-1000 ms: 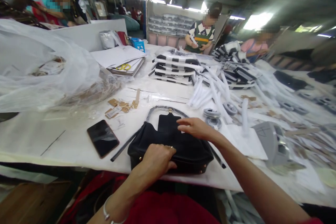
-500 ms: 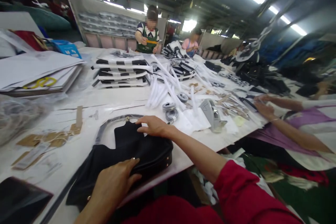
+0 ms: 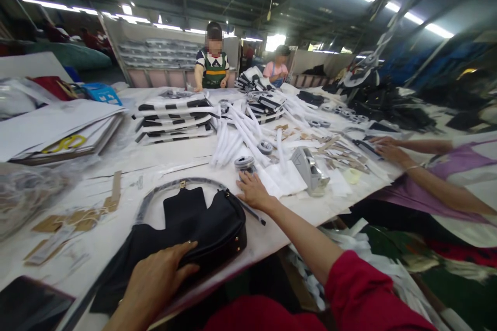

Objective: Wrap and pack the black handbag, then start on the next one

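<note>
A black handbag lies on the table before me, its handle in clear wrap and arched away from me. My left hand rests on its near side, thumb apart from the fingers, pressing rather than gripping. Beyond the bag's right end, my right hand reaches out with spread fingers. Its fingertips are at a stack of coiled grey straps; whether they touch is unclear. Another grey coil sits just past it. A dark-tipped strap end pokes out beneath my right wrist.
White padding tubes and stacked black-and-white wrapped pieces lie farther back. A tape dispenser stands right. Left are cardboard tags, yellow scissors on paper sheets and a dark flat object. A co-worker's hands work at right.
My right hand has left the top of the bag and moved right to the coiled straps, uncovering the bag's right end. My left hand stays on the bag. The view has tilted slightly up.
</note>
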Demonstrator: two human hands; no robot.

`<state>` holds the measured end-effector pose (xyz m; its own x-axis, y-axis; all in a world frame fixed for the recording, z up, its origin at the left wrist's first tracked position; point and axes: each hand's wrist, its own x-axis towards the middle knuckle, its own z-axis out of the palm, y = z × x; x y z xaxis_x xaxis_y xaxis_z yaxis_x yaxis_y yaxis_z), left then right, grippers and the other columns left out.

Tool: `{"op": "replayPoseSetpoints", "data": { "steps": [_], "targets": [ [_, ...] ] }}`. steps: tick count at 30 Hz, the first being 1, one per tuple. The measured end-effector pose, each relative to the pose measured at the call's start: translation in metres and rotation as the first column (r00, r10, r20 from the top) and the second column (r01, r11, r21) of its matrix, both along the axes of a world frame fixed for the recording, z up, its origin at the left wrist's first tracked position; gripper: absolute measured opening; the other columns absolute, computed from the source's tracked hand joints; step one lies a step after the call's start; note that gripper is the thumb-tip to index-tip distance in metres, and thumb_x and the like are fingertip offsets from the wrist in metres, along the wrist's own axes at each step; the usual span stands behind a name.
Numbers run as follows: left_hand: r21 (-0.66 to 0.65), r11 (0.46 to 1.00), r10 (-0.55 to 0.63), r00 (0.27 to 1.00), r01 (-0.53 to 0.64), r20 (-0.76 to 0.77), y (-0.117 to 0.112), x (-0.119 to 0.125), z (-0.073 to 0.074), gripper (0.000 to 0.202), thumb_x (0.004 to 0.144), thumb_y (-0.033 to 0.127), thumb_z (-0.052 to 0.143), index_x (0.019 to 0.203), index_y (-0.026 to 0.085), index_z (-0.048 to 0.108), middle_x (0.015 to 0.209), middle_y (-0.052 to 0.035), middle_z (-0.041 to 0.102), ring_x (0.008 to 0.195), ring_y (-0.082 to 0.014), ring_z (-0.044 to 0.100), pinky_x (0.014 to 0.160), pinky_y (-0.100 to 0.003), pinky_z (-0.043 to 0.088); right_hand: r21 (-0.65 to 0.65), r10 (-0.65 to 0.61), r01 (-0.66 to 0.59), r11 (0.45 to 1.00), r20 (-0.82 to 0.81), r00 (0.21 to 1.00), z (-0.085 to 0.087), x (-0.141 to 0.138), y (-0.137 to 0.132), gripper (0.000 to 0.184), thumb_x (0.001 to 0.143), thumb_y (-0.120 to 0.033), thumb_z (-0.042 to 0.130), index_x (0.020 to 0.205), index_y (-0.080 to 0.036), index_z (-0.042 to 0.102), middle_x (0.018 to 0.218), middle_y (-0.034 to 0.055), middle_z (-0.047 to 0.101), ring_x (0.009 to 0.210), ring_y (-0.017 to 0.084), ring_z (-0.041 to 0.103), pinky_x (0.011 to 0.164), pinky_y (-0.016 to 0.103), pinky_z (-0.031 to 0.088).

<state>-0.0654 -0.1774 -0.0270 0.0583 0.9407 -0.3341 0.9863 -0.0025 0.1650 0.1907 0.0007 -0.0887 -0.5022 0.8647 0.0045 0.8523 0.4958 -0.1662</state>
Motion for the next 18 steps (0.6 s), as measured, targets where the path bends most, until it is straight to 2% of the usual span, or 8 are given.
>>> {"op": "replayPoseSetpoints", "data": {
  "steps": [4, 7, 9, 11, 13, 15, 17, 18],
  "targets": [
    [-0.006, 1.0, -0.011, 1.0, 0.011, -0.018, 0.001, 0.0, 0.0, 0.041, 0.089, 0.034, 0.052, 0.13, 0.035, 0.062, 0.125, -0.005, 0.068, 0.114, -0.0299, 0.065, 0.093, -0.043, 0.052, 0.012, 0.002, -0.002, 1.0, 0.001, 1.0, -0.009, 0.002, -0.001, 0.056, 0.092, -0.042, 0.057, 0.14, -0.015, 0.051, 0.161, 0.0158, 0.023, 0.148, 0.035, 0.019, 0.12, 0.058, 0.01],
    [-0.021, 1.0, -0.01, 0.999, 0.009, -0.05, 0.001, 0.0, 0.0, 0.042, 0.09, 0.035, 0.05, 0.13, 0.036, 0.061, 0.125, -0.0051, 0.068, 0.113, -0.0312, 0.065, 0.091, -0.044, 0.053, -0.048, -0.029, 0.02, 0.999, -0.198, 0.98, -0.005, 0.003, 0.002, 0.053, 0.083, -0.037, 0.071, 0.131, -0.017, 0.061, 0.159, 0.0151, 0.03, 0.148, 0.035, 0.021, 0.12, 0.058, 0.007],
    [-0.029, 0.999, -0.017, 0.998, 0.015, -0.066, 0.001, 0.001, 0.001, 0.043, 0.091, 0.038, 0.048, 0.132, 0.036, 0.06, 0.125, -0.0049, 0.068, 0.112, -0.0315, 0.066, 0.09, -0.044, 0.053, -0.117, -0.089, 0.046, 0.992, -0.396, 0.914, 0.001, 0.008, 0.004, 0.046, 0.074, -0.032, 0.078, 0.118, -0.02, 0.07, 0.151, 0.0121, 0.045, 0.143, 0.033, 0.033, 0.12, 0.056, 0.014],
    [-0.041, 0.999, -0.017, 0.997, 0.014, -0.078, 0.002, 0.002, 0.003, 0.044, 0.091, 0.041, 0.046, 0.133, 0.036, 0.059, 0.124, -0.0048, 0.069, 0.112, -0.0316, 0.066, 0.09, -0.044, 0.053, -0.155, -0.161, 0.09, 0.984, -0.542, 0.825, 0.008, 0.022, 0.001, 0.035, 0.077, -0.032, 0.074, 0.111, -0.023, 0.072, 0.139, 0.0079, 0.059, 0.134, 0.027, 0.048, 0.117, 0.048, 0.028],
    [-0.057, 0.998, -0.01, 0.996, 0.005, -0.092, 0.003, 0.003, 0.004, 0.046, 0.091, 0.045, 0.043, 0.133, 0.036, 0.058, 0.124, -0.0051, 0.069, 0.11, -0.0327, 0.066, 0.089, -0.044, 0.053, -0.152, -0.228, 0.17, 0.974, -0.619, 0.752, 0.013, 0.047, -0.008, 0.032, 0.088, -0.036, 0.059, 0.114, -0.021, 0.07, 0.129, 0.0067, 0.066, 0.121, 0.021, 0.059, 0.109, 0.039, 0.041],
    [-0.072, 0.997, -0.011, 0.995, 0.003, -0.101, 0.004, 0.001, 0.002, 0.049, 0.091, 0.049, 0.041, 0.135, 0.036, 0.058, 0.124, -0.0054, 0.069, 0.109, -0.0344, 0.067, 0.086, -0.045, 0.053, -0.15, -0.303, 0.277, 0.949, -0.678, 0.67, 0.013, 0.086, -0.024, 0.039, 0.092, -0.042, 0.048, 0.113, -0.016, 0.069, 0.12, 0.0093, 0.07, 0.111, 0.02, 0.064, 0.101, 0.035, 0.047],
    [-0.081, 0.997, -0.028, 0.996, 0.021, -0.087, 0.007, -0.006, -0.005, 0.051, 0.091, 0.051, 0.038, 0.136, 0.035, 0.056, 0.123, -0.0052, 0.069, 0.108, -0.0345, 0.067, 0.085, -0.044, 0.053, -0.172, -0.41, 0.437, 0.883, -0.734, 0.54, 0.007, 0.136, -0.049, 0.045, 0.089, -0.051, 0.049, 0.107, -0.014, 0.069, 0.107, 0.0112, 0.073, 0.101, 0.021, 0.067, 0.094, 0.035, 0.05],
    [-0.088, 0.996, -0.027, 0.996, 0.02, -0.081, 0.008, -0.011, -0.011, 0.052, 0.09, 0.053, 0.037, 0.137, 0.036, 0.055, 0.121, -0.0039, 0.07, 0.107, -0.0343, 0.068, 0.084, -0.043, 0.053, -0.204, -0.477, 0.547, 0.812, -0.772, 0.421, 0.002, 0.164, -0.065, 0.047, 0.084, -0.055, 0.054, 0.101, -0.014, 0.069, 0.099, 0.0107, 0.074, 0.094, 0.021, 0.069, 0.09, 0.034, 0.052]
  ]
}}
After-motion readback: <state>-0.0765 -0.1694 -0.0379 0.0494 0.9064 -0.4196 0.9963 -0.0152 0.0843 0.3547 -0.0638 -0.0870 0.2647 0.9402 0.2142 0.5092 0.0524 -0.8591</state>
